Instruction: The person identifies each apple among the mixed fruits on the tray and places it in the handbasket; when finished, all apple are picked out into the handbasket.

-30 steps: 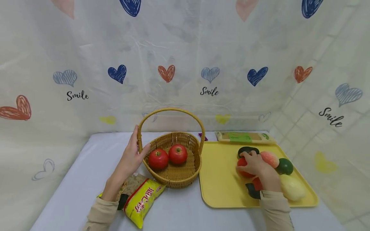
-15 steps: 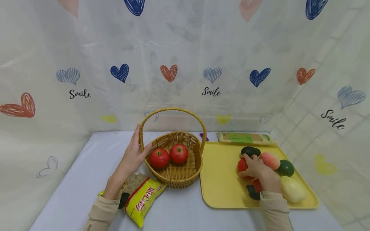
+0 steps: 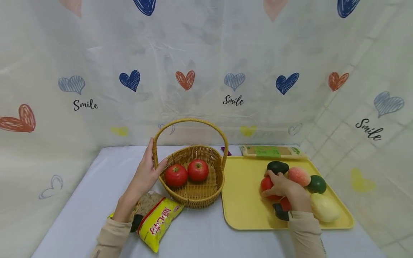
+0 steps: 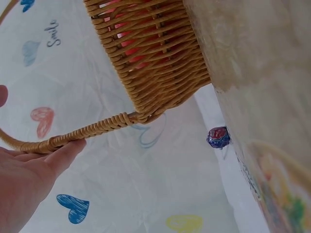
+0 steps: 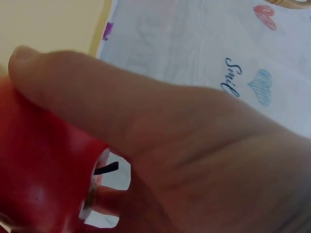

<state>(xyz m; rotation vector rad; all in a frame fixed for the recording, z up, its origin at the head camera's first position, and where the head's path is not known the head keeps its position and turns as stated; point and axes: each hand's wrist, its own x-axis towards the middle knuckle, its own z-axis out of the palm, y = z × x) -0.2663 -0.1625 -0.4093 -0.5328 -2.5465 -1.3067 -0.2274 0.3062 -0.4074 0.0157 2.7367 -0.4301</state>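
In the head view a wicker basket with a tall hoop handle holds two red apples. My left hand rests against the left side of the handle, fingers straight along its outside and thumb apart. The left wrist view shows these fingers touching the wrapped cane. Over the yellow tray, my right hand grips another red apple, the thumb across it and its dark stem facing the palm. A dark green avocado lies just behind that hand.
Also on the tray are a pink peach, a round green fruit and a pale yellow fruit. A flat long package lies behind it. A yellow food bag lies under my left forearm; a wrapped lollipop sits beyond the basket.
My right hand has closed round the apple and shifted slightly left with it, uncovering more of the avocado. The left hand stays at the basket handle.
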